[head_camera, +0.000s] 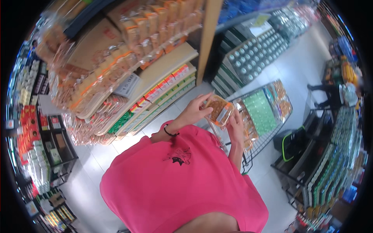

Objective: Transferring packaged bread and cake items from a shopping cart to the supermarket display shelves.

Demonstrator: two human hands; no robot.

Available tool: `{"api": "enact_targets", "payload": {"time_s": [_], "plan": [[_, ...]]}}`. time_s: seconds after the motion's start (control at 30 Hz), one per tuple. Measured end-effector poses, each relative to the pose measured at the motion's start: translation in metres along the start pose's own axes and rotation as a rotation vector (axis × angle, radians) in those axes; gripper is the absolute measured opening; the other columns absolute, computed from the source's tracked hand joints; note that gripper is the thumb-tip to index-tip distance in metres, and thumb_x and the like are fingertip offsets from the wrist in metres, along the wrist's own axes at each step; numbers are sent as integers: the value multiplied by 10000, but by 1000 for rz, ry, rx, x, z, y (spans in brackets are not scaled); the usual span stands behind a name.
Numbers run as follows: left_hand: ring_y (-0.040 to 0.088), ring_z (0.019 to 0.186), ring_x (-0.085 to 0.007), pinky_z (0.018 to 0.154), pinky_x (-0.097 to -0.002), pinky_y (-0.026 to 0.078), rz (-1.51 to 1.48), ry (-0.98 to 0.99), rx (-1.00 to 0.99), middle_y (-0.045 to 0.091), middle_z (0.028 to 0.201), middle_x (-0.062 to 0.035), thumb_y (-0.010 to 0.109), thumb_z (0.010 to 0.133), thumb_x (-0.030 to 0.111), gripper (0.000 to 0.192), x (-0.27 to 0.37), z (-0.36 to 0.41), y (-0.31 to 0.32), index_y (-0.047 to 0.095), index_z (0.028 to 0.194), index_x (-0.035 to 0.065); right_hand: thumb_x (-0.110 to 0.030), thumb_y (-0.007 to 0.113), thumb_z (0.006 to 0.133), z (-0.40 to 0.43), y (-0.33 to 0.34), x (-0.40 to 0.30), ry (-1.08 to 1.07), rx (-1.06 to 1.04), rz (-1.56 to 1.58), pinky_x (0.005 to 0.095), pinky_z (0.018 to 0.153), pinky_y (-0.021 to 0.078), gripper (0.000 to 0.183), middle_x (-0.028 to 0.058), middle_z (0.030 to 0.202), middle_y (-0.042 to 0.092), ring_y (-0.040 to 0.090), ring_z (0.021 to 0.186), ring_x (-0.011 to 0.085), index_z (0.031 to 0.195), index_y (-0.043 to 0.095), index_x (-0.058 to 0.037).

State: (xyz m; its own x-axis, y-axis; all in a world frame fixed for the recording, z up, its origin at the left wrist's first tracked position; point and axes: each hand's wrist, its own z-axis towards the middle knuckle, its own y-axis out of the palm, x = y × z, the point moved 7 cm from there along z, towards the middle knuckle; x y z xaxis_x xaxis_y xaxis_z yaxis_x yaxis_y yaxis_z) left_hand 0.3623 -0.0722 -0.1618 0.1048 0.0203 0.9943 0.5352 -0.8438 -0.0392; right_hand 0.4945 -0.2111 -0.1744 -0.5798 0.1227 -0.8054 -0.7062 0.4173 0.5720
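Both of my hands hold a clear packaged food item point(218, 110) with brown contents, an orange edge and a white label, in front of my pink shirt. My left hand point(195, 110), with a dark bracelet at the wrist, grips its left side between thumb and fingers. Against its lower right side rests my right hand point(235, 126). Just beyond the right hand stands a wire shopping cart point(262, 142) holding a green tray-like pack point(259, 112) and several plastic-wrapped food packs point(281, 100).
Shelves to the left carry wrapped bread-like packs point(102, 84) and a price tag point(127, 84). A wooden post point(208, 38) rises beside stacked canned or bottled drinks point(256, 55). Towards the right are a black bag point(291, 142), a dark rack point(303, 166) and another person point(332, 94).
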Motion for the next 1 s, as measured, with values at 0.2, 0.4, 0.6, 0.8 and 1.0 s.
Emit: {"api": "enact_targets", "payload": {"time_s": [0.2,0.4,0.6,0.8,1.0], "plan": [[580,1151,-216,978,-328,467,128,69,295,499,1348,-157,649,905,80,694,37,-53,-87,300,1500,4,-164,674,932,38,114,15,67,-278,-65,324,655,548,561,112,1028,650,671,787,195,1391,384,-20],[499,1211,-373,1057,-468,317,548,319,566,549,1280,-190,821,704,367,1028,118,-99,-168,289,1513,22,-15,652,906,76,226,14,-62,-480,-215,335,736,558,590,137,1105,620,666,842,189,1417,357,-21],[441,1238,-337,1056,-444,303,774,417,684,530,1283,-133,872,620,430,1136,184,-115,-227,300,1518,32,11,662,880,113,301,4,-287,-508,-385,299,899,500,629,104,1272,541,589,1076,158,1440,376,-17],[430,1246,-366,1055,-439,353,715,507,717,418,1398,-178,867,667,291,1073,212,-99,-270,279,1529,39,64,644,868,141,352,-21,-605,-419,-589,294,871,500,633,116,1266,517,631,956,143,1451,422,-38],[398,1329,-391,1081,-434,364,594,571,707,390,1429,-202,791,744,178,950,201,-76,-293,273,1525,25,-6,699,867,150,375,-23,-964,-302,-961,289,757,535,609,160,1158,526,673,888,192,1423,449,-19]]}}
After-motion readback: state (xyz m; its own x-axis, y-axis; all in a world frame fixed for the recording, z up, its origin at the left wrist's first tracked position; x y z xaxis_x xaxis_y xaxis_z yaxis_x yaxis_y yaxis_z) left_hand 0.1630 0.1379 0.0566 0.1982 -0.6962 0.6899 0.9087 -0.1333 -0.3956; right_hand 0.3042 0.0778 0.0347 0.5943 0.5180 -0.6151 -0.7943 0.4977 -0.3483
